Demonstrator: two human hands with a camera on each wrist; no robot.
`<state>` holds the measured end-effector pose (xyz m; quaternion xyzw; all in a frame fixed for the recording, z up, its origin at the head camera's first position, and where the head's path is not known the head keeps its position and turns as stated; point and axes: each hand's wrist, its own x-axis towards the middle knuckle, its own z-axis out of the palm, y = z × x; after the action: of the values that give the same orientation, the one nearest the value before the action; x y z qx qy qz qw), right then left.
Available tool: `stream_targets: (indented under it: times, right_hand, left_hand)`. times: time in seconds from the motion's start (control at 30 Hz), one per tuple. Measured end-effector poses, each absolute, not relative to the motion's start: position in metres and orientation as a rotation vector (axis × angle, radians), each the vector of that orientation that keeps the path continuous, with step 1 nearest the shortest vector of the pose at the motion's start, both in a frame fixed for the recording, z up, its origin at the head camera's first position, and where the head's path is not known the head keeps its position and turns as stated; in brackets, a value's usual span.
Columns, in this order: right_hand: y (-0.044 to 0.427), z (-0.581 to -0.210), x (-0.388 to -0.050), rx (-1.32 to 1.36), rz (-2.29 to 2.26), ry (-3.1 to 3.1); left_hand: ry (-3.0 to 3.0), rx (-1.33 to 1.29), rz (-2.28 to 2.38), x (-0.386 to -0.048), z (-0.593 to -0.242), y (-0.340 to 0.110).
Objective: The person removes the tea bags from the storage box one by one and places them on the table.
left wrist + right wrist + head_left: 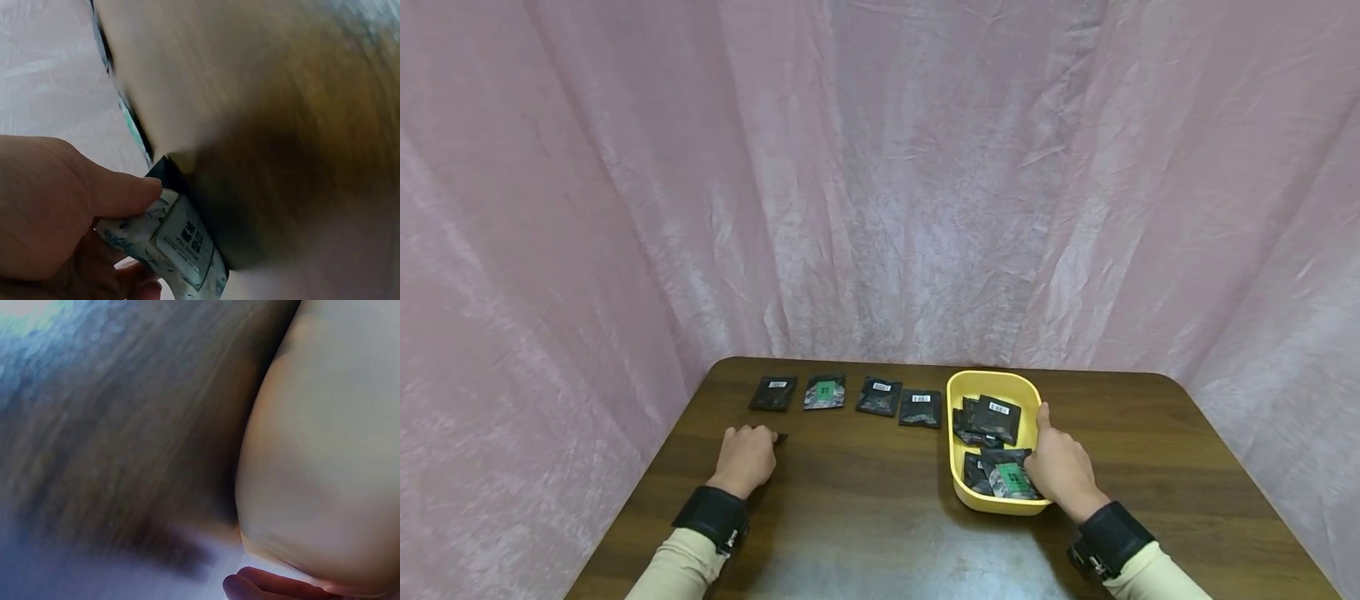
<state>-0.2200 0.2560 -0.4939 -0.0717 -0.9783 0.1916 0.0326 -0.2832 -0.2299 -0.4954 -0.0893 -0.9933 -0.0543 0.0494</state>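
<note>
My left hand is low over the left of the table, pinching a tea sachet between thumb and fingers. That sachet's pale patterned face with a "white tea" label shows in the left wrist view; in the head view only a dark corner of it appears. My right hand grips the right wall of a yellow plastic bin, thumb over the rim. Inside the bin lie several sachets, one with a green label and a black one with a barcode.
Along the table's back edge lies a row of sachets: a black one at left, a green-labelled one, then two more black ones beside the bin. A pink curtain hangs behind the brown wooden table.
</note>
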Motion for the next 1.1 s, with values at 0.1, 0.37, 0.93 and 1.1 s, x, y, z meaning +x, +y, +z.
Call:
stream_targets:
  times: [0.1, 0.37, 0.93, 1.1]
  right_hand:
    - [0.256, -0.494, -0.219, -0.220, 0.591, -3.008]
    - [0.257, -0.493, -0.220, -0.214, 0.599, -3.000]
    - [0.257, -0.496, -0.220, -0.221, 0.607, -3.012]
    - [0.257, -0.496, -0.220, -0.221, 0.608, -3.010]
  left_hand:
    - [-3.066, -0.260, -0.184, -0.283, -0.497, -0.229]
    - [-3.206, -0.310, -0.228, -0.281, -0.494, -0.229]
    - [-3.421, -0.340, -0.505, -0.278, -0.501, -0.238]
    - [-3.405, -0.362, -0.485, -0.286, -0.510, -0.243]
